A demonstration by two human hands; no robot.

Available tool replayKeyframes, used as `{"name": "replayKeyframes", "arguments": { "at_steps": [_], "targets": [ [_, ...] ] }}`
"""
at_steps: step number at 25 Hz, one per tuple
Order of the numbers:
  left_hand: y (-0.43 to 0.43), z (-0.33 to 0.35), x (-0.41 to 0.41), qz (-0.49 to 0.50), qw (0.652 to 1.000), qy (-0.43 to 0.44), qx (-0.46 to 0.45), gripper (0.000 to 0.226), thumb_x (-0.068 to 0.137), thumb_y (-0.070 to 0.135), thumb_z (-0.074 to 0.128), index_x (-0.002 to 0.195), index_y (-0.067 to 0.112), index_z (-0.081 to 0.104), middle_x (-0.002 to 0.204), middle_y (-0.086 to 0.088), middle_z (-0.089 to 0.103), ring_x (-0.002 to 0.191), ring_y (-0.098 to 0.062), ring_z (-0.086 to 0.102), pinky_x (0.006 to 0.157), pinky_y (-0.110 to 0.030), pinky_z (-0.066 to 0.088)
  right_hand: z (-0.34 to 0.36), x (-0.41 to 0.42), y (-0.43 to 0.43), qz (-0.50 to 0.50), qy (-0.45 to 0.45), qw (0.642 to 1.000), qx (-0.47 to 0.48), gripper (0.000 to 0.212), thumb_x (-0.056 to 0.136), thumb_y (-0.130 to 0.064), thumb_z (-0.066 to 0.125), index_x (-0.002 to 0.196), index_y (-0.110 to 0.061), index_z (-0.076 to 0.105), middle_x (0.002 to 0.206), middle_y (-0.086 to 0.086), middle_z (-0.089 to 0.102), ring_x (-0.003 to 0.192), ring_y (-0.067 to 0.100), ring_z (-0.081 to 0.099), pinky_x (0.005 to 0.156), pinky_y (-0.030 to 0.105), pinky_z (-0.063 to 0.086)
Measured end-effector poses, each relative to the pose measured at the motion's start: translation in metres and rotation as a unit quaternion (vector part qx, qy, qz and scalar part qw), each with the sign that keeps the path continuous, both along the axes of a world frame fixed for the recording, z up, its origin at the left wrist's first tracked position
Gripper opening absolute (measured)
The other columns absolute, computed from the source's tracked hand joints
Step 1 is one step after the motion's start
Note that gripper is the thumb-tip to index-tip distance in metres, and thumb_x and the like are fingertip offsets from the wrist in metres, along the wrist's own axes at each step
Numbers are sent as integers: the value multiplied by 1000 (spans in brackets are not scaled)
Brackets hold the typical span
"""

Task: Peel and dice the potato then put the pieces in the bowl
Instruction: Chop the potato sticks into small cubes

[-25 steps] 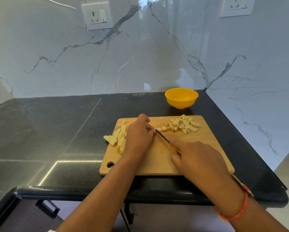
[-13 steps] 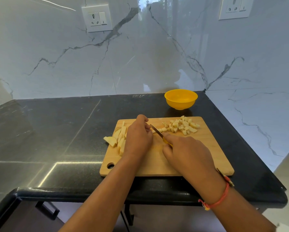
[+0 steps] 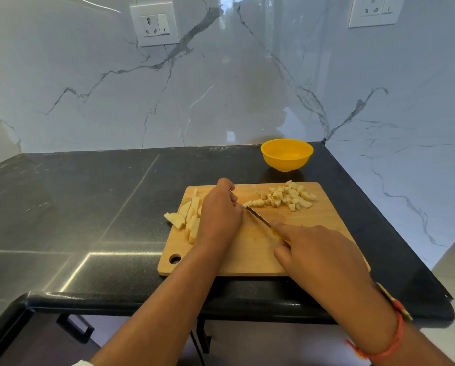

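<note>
A wooden cutting board [image 3: 250, 257] lies on the black counter. A heap of diced potato pieces [image 3: 287, 198] sits at its far right. Several long potato strips [image 3: 192, 215] lie at its left edge, one wedge hanging off onto the counter. My left hand [image 3: 221, 215] is curled over potato strips between the two piles, hiding what it holds. My right hand [image 3: 318, 253] grips a yellow-handled knife [image 3: 258, 216], forefinger along the spine, with the blade tip next to my left fingers. The yellow bowl [image 3: 286, 155] stands beyond the board and looks empty.
The marble wall [image 3: 221, 88] rises behind the counter with two sockets on it. The counter's right edge [image 3: 395, 220] slants close to the board, and its front edge [image 3: 168, 299] is just below the board. Bare black counter stretches to the left.
My right hand and the knife slid forward toward my left fingers, then drew back toward me. My left hand stayed in place.
</note>
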State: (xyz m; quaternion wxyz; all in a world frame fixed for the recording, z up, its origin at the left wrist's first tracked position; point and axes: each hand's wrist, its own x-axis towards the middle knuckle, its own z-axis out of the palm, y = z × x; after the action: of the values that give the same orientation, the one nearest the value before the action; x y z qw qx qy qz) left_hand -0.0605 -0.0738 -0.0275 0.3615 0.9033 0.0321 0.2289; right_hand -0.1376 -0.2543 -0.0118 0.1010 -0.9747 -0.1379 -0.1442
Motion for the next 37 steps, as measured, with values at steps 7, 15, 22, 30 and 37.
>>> {"name": "replayKeyframes", "arguments": {
  "at_steps": [7,15,22,30,37],
  "targets": [
    [-6,5,-2,-26,998,33,38,36,89,25,73,122,19,60,100,4,68,89,-9,62,78,-22,52,-3,11,-10,-48,-43,994,92,46,95,-44,40,141,-47,44,55,-13,48,48,7,48,43,18,39],
    [-25,17,18,-60,990,66,111,32,89,30,72,119,18,71,114,-2,70,101,-15,63,88,-25,50,-11,24,-9,-77,-20,987,141,47,96,-45,39,143,-44,43,61,-14,53,56,7,51,48,26,49],
    [-24,20,32,-94,991,78,63,30,83,25,79,111,18,71,103,3,70,90,-7,62,76,-13,45,-12,26,-10,-85,-4,986,142,48,96,-47,36,144,-46,40,65,-14,53,59,7,51,50,27,49],
    [29,51,15,-98,986,52,123,10,94,21,66,92,30,70,89,14,69,78,-1,61,67,-13,44,-15,21,-3,-36,-18,990,133,47,95,-50,36,142,-49,39,61,-14,53,53,6,50,43,23,40],
    [86,56,3,-122,932,236,249,33,91,34,69,122,26,65,117,11,63,104,-11,60,91,-28,47,-17,19,15,-8,-33,993,110,46,94,-50,38,140,-48,43,59,-17,49,50,4,47,40,21,30]
  ]
}}
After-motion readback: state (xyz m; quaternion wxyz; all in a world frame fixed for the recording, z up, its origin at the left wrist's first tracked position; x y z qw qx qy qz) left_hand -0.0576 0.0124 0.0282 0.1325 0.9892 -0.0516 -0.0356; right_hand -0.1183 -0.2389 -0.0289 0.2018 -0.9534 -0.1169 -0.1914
